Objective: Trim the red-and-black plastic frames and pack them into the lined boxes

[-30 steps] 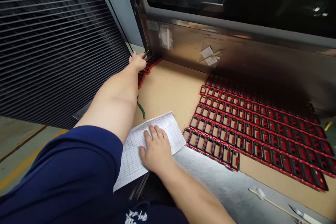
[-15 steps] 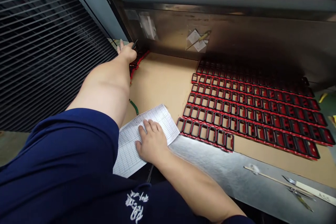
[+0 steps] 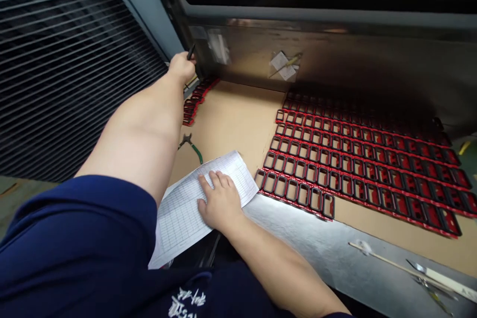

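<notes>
A dark pen (image 3: 191, 51) is held in my left hand (image 3: 182, 66), which is stretched out to the far left corner of the bench, its fingers curled. My right hand (image 3: 220, 200) lies flat with fingers spread on a white sheet printed with a grid (image 3: 190, 208). Just beyond the sheet are green-handled pliers (image 3: 194, 149), partly hidden by my left forearm. A short group of red and black frames (image 3: 196, 102) sits below my left hand. Many more red and black frames (image 3: 320, 159) stand in rows at the right.
Brown board (image 3: 238, 114) covers much of the metal bench (image 3: 298, 231). A wooden stick with cotton (image 3: 361, 247) and a white-handled knife (image 3: 443, 278) lie at the lower right. Black slatted panel (image 3: 74, 74) rises at the left; a metal wall (image 3: 335, 59) stands behind.
My left hand has drawn its fingers in around the pen and lifted slightly. The view has shifted, showing more of the pliers and left frames. My right hand stays on the sheet.
</notes>
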{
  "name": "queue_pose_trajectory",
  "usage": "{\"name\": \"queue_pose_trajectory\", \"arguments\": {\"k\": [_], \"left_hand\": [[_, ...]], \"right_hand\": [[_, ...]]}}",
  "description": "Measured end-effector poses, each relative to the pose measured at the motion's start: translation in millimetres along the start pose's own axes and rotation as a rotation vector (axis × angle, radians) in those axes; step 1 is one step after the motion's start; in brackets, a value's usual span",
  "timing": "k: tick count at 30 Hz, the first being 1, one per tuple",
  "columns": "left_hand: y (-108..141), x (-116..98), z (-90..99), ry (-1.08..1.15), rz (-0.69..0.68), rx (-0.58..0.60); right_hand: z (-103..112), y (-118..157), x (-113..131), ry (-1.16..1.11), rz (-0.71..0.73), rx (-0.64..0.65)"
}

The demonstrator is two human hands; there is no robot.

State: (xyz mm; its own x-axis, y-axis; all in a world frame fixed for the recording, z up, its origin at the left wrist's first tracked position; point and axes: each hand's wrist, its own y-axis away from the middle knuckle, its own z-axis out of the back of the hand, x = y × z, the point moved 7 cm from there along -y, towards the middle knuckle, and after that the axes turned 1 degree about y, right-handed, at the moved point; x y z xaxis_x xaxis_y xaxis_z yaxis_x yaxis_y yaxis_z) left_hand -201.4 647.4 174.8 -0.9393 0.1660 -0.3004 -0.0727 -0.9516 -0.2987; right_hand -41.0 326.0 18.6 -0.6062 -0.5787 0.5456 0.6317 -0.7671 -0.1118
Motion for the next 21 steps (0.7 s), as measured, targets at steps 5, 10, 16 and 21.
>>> {"name": "queue_pose_trajectory", "arguments": {"k": [5,10,16,21], "left_hand": [[88.0,-26.5,95.4,0.159,0.276,-0.152],[305.8,-117.5,67.1,0.832,0.146,0.229],[405.3,-66.4,-41.4,0.994,0.732,-0.066],[392.2,-23.9,-73.9,1.013,0.82,-0.073]], "right_hand": [[0.4,-1.3,2.7,0.08,-0.016,0.009],[4.4,-7.7,9.9,0.172,-0.019,0.034],[14.2,-14.8,-12.8,0.164,0.035,-0.052],[15.3,-7.4,-13.4,0.148,0.165,-0.059]]}}
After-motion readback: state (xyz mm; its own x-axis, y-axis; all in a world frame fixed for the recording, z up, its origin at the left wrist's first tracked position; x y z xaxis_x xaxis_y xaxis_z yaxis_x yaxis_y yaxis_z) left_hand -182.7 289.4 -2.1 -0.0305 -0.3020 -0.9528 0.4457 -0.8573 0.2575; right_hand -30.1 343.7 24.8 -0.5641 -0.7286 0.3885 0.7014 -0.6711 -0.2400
